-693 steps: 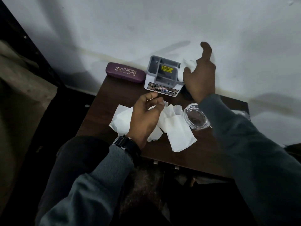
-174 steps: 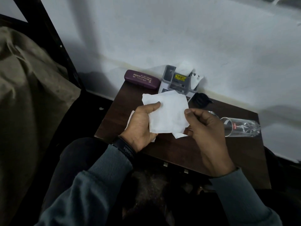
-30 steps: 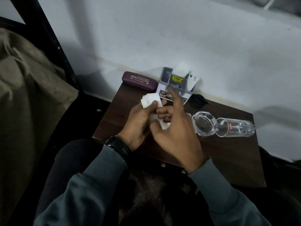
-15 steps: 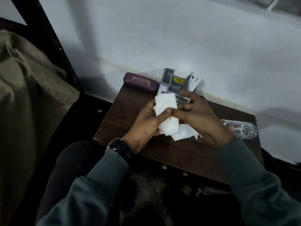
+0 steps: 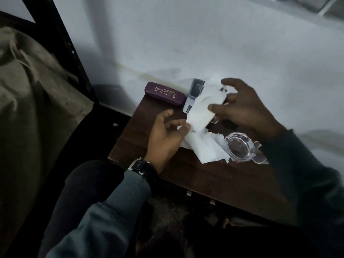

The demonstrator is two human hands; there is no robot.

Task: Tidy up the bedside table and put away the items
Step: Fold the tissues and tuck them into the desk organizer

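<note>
My right hand [image 5: 242, 108] pinches a folded white tissue [image 5: 202, 108] between thumb and fingers, holding it over the grey desk organizer [image 5: 196, 87] at the back of the brown bedside table [image 5: 204, 181]. The tissue hides most of the organizer. My left hand [image 5: 165, 135] rests on the table with loosely curled fingers, its fingertips touching the lower edge of the tissue and the pile of loose white tissues [image 5: 203, 148] beside it.
A purple glasses case [image 5: 164, 93] lies at the table's back left by the wall. A clear glass ashtray [image 5: 239, 147] sits right of the tissues, with a glass lying behind it under my right sleeve. A bed with a dark frame [image 5: 61, 43] stands left.
Half a second ago both hands held the folded tissue at the table's middle. Now my right hand has lifted it back toward the organizer, and my left hand has dropped to the table.
</note>
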